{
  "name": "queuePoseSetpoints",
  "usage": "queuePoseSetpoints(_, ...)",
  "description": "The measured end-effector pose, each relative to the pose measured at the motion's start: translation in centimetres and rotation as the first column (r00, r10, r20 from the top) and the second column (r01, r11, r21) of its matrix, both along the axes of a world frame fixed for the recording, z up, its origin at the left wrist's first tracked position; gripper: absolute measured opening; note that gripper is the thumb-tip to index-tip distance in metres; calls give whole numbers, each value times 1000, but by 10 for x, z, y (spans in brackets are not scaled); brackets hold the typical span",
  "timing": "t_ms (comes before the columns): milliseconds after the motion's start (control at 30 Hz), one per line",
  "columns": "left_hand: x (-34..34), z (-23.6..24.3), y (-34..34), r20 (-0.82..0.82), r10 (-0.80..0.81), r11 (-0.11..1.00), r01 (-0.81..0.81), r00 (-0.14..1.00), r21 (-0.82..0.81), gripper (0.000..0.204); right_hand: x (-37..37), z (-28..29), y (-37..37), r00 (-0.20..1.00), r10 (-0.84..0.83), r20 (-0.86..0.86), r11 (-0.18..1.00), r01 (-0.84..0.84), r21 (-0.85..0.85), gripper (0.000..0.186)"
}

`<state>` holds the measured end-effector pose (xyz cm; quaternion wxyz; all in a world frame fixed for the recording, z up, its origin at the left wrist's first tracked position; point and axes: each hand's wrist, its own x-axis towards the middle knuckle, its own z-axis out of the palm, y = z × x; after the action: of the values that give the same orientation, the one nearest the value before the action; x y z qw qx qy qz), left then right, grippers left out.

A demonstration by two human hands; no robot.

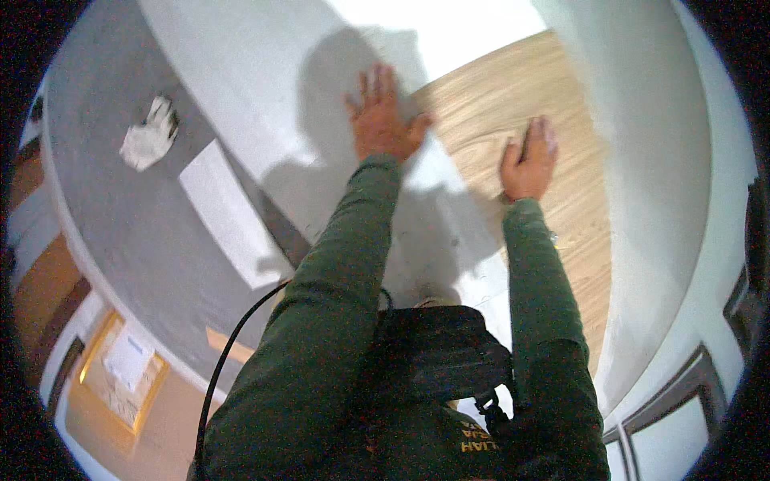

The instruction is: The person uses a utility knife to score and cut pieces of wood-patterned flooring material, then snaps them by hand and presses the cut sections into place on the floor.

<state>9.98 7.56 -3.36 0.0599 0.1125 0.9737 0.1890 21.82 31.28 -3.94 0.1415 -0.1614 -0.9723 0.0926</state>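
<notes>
My left hand (383, 120) lies open, fingers spread, palm down on a pale grey-white sheet (233, 72). Its thumb reaches to the edge of a light wood-grain sheet (573, 136). On that wood-grain sheet rests my right hand (531, 164), thumb apart and the other fingers stretched out close together. Nothing shows in either hand. Between my arms, the border where the two surfaces meet runs slantwise. I cannot tell whether the wood-grain sheet is a board or a thin covering. Shadows of my arms fall across the pale sheet.
A crumpled white cloth or glove (151, 135) lies on the dark grey surface (120, 208) at left, near a white strip (228, 212). A black cable (220, 361) loops beside my left arm. A yellow-framed panel with paper (124, 369) stands at lower left.
</notes>
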Motion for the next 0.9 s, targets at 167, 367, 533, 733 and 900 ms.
queuePoseSetpoints(167, 0, -12, -5, -77, 3, 1000, -3, 997, -5, 105, -10, 0, -6, 999, -31, 14, 994, 32, -106, 56)
queuePoseSetpoints(367, -1, -17, -6, -118, -58, 997, 51, 991, -63, 97, -6, 1, -3, 999, -45, 7, 990, 46, -130, 58)
queuePoseSetpoints(533, 1, -13, 1, -110, -117, 974, 92, 987, -207, 86, -4, 6, 1, 999, -50, 16, 984, 52, -171, 59)
queuePoseSetpoints(733, 0, -10, -4, -152, -89, 996, 85, 984, -35, 87, -5, 10, 2, 998, -56, 37, 971, 63, -231, 56)
queuePoseSetpoints(900, 1, -4, 0, -125, -43, 999, 42, 991, -17, 89, -5, 10, 2, 995, -74, 66, 963, 88, -256, 52)
